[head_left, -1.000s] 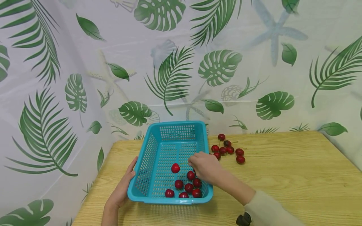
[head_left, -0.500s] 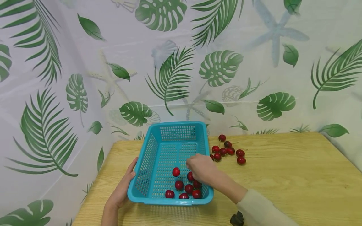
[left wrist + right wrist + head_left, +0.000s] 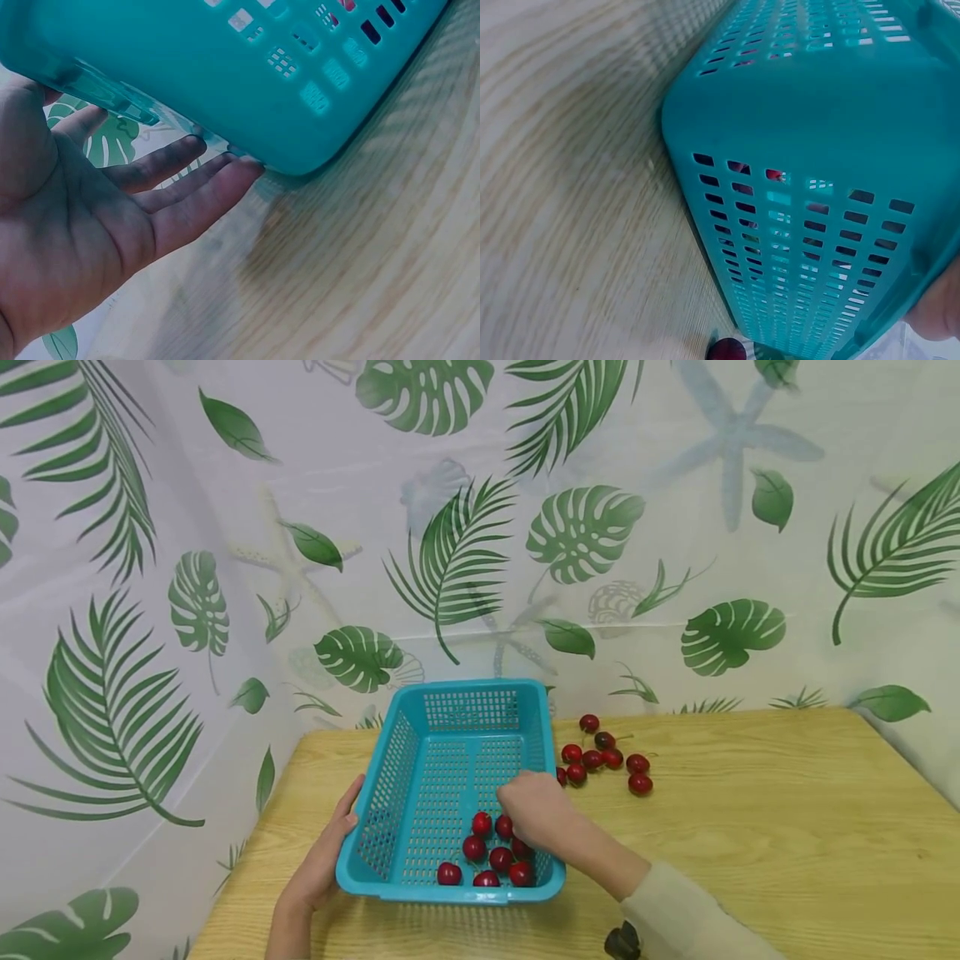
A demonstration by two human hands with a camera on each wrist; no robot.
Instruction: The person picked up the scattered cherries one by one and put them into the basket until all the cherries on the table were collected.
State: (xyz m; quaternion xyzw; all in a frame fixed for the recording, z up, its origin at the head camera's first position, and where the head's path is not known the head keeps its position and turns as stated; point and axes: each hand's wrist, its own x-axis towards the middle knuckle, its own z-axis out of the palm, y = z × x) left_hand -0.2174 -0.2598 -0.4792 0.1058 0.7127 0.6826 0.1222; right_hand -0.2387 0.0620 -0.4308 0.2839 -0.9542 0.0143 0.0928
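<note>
In the head view a blue plastic basket [image 3: 468, 893] stands on the table, with several dark red cherries [image 3: 501, 859] in its near right part. My left hand [image 3: 324, 860] rests against the basket's left side, thumb at the rim. The left wrist view shows the fingers [image 3: 206, 199] nearly straight, their tips against the outer wall. My right hand [image 3: 542, 812] reaches over the right rim into the basket, knuckles up, low over the cherries. Its fingertips are hidden, so I cannot tell whether it holds a cherry. In the right wrist view mostly the perforated wall shows.
More loose cherries [image 3: 592, 761] lie on the wooden table [image 3: 750, 810], just right of the basket's far half. Behind the table hangs a white sheet [image 3: 660, 668] printed with green leaves, close to the basket's far end. A second sheet side stands at the left.
A cherry in the basket has rolled toward the near right, up to the others. My right hand has sunk slightly nearer and lower within the basket. The left hand keeps its place.
</note>
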